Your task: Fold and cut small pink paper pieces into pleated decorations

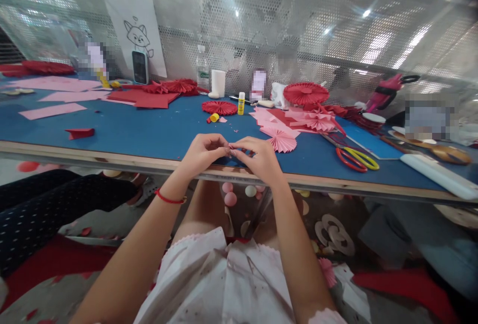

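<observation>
My left hand [207, 154] and my right hand [258, 159] meet over the table's front edge, fingertips pinched together. A tiny reddish edge shows between them, too small to name. Beyond the hands lies a red pleated paper rosette [219, 108]. An uncapped glue stick [241, 105] stands upright beside it, and a yellow cap [214, 118] lies on its side nearby. Right of my right hand, a pink folded paper fan [283, 141] rests against pink paper sheets [269, 120]. Scissors [356, 159] with red and yellow handles lie farther right.
The blue table [149, 132] has a wooden front edge. Red sheets [144, 97] and pink strips [52, 110] lie to the left. A water bottle [202, 69] and a phone [140, 66] stand by the mesh wall. At right are a white bar-shaped object [440, 175] and a larger rosette [306, 93].
</observation>
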`<state>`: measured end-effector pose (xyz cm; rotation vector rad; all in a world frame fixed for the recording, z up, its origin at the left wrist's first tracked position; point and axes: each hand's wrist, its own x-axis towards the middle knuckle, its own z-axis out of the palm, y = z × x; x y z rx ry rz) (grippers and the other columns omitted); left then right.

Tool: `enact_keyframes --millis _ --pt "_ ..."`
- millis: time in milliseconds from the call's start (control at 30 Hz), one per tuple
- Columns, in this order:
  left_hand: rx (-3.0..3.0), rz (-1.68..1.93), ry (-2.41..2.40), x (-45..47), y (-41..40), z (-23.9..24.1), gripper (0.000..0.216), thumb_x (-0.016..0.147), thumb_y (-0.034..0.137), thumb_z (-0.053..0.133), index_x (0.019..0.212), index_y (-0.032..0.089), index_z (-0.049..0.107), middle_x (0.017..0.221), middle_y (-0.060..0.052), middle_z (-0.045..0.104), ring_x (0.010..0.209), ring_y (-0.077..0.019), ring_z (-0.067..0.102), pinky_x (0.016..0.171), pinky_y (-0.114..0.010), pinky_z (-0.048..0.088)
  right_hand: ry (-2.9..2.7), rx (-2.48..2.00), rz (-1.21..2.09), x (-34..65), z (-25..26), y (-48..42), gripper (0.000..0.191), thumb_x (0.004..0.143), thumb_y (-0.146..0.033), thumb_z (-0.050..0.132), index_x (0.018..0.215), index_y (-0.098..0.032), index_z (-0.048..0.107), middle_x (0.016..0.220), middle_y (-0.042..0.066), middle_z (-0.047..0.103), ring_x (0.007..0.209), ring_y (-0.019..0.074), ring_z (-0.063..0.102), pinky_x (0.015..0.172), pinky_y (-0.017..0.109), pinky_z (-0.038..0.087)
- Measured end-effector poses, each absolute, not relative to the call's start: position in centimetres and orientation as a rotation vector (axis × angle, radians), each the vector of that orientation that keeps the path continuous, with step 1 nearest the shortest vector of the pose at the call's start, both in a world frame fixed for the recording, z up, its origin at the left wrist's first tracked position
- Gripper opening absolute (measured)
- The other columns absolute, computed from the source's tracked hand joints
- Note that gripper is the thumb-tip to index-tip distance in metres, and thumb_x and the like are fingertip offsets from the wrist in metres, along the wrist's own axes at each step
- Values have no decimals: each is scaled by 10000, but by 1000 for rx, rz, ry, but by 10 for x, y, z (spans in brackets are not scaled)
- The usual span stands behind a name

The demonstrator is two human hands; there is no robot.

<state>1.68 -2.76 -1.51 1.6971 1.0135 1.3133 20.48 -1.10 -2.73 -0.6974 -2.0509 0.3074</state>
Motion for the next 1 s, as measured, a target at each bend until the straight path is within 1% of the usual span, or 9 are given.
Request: enact_keyframes --millis 233,567,800,1000 --pt "1716 1316 1017 17 -29 -15 184 684 329 787 682 155 725 658 -36 730 647 -176 661 657 -274 515 -2050 -690 309 205 -28 -11 137 936 -261 689 996 -223 806 1027 41 794 945 197 732 827 305 550" --pt "1739 1321 1022 18 -32 -10 183 723 334 728 655 164 721 654 -46 731 669 -192 678 716 -303 563 -2048 -683 317 206 -28 -12 131 932 -218 680 983 -218 801 1015 31 794 926 180 731 773 282 537" --pt "1754 1322 1032 18 -31 -12 210 727 363 751 662 166 718 647 -49 728 664 -200 679 718 -314 566 -2051 -680 326 206 -27 -12 126 935 -221 676 970 -214 797 1016 31 794 940 181 730 771 280 533" --pt "1757 1319 1021 16 -28 -15 215 722 366 760 665 162 723 642 -44 726 646 -190 666 692 -299 545 -2059 -686 317 205 -27 -13 114 924 -225 687 965 -221 793 1009 28 793 932 186 728 808 291 534"
